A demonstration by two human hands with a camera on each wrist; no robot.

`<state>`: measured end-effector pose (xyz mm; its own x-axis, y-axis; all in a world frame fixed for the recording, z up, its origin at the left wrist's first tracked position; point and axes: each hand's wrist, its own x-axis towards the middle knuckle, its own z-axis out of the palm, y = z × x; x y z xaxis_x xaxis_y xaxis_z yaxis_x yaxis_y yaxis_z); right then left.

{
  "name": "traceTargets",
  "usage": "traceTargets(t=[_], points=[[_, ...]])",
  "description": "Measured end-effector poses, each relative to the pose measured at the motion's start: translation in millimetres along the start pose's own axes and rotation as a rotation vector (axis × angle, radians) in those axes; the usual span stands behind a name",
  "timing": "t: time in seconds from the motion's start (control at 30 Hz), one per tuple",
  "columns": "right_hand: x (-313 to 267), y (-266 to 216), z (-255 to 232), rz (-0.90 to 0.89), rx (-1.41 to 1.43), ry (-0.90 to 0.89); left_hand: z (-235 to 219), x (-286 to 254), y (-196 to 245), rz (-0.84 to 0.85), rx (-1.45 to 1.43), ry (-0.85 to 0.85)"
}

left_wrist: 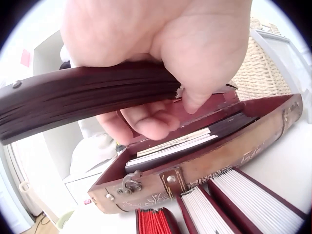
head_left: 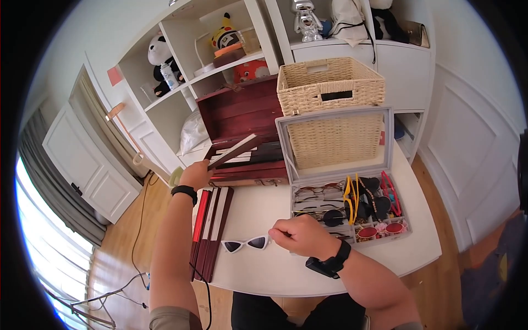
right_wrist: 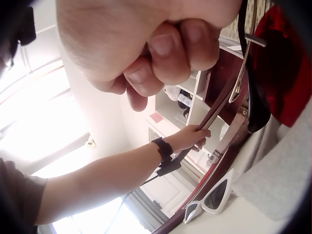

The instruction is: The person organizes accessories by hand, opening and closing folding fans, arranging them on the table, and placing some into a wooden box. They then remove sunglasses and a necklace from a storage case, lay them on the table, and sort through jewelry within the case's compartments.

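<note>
Partly hidden by curled fingers: left hand (left_wrist: 161, 53) gripping closed fan (left_wrist: 83, 100), right hand (head_left: 301, 235) pinching white sunglasses (head_left: 246, 243), arm unseen.

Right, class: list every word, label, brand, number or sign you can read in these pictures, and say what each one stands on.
No text can be read in any view.
Red wooden box: embossed marks on its front edge, too blurred to read.
White can on the shelf beside the panda toy: print too small to read.
Folded fan in the left hand: no lettering shows.
White sunglasses by the right hand: none.
</note>
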<state>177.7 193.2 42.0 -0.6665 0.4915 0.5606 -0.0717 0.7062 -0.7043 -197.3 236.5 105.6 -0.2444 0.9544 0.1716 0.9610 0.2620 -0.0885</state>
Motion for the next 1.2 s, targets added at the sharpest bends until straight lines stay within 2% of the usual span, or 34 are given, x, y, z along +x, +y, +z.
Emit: traceTargets(t=[0.07, 0.13, 0.17, 0.23, 0.27, 0.3, 0.4, 0.5, 0.57, 0.63, 0.7, 0.77, 0.8, 0.87, 0.93, 1.2], points=[[-1, 0, 1, -0.021, -0.018, 0.003, 4, -2, -12, -0.036, -0.053, -0.008], [-1, 2, 3, -0.018, -0.009, 0.010, 11, 1, -27, 0.041, -0.065, 0.208], [-1, 3, 3, -0.019, -0.007, 0.022, 5, -2, -25, 0.037, -0.063, 0.208], [-1, 2, 1, -0.020, -0.006, 0.015, -7, -7, -19, -0.208, -0.352, 0.148], [-1, 1, 1, -0.018, -0.007, 0.010, -16, -15, -11, -0.251, -0.489, 0.149], [-1, 1, 1, -0.023, -0.007, 0.008, -14, -13, -15, -0.254, -0.489, 0.153], [-1, 1, 3, -0.042, -0.014, 0.008, -14, -8, -14, -0.378, -0.981, 0.157], [-1, 1, 3, -0.059, -0.024, 0.008, -1, 6, -18, -0.461, -1.059, 0.130], [-1, 0, 2, -0.055, -0.017, 0.003, 5, 9, -15, -0.425, -1.070, 0.142], [-1, -1, 2, -0.052, -0.014, 0.002, 12, 5, 4, -0.365, -0.930, 0.377], [-1, -1, 2, -0.046, -0.011, -0.001, 16, 10, 10, -0.415, -0.943, 0.367], [-1, 0, 2, -0.060, -0.032, -0.010, 28, 19, 12, -0.260, -1.114, 0.285], [0, 1, 1, -0.056, -0.034, -0.009, 38, 26, 12, -0.258, -1.116, 0.281], [0, 1, 1, -0.054, -0.040, -0.010, 58, 41, 12, -0.270, -1.204, 0.265], [-1, 1, 1, -0.046, -0.034, -0.012, 43, 30, 37, -0.342, -1.252, 0.234], [-1, 5, 3, -0.071, -0.029, -0.006, 56, 43, 50, -0.433, -1.360, 0.101]])
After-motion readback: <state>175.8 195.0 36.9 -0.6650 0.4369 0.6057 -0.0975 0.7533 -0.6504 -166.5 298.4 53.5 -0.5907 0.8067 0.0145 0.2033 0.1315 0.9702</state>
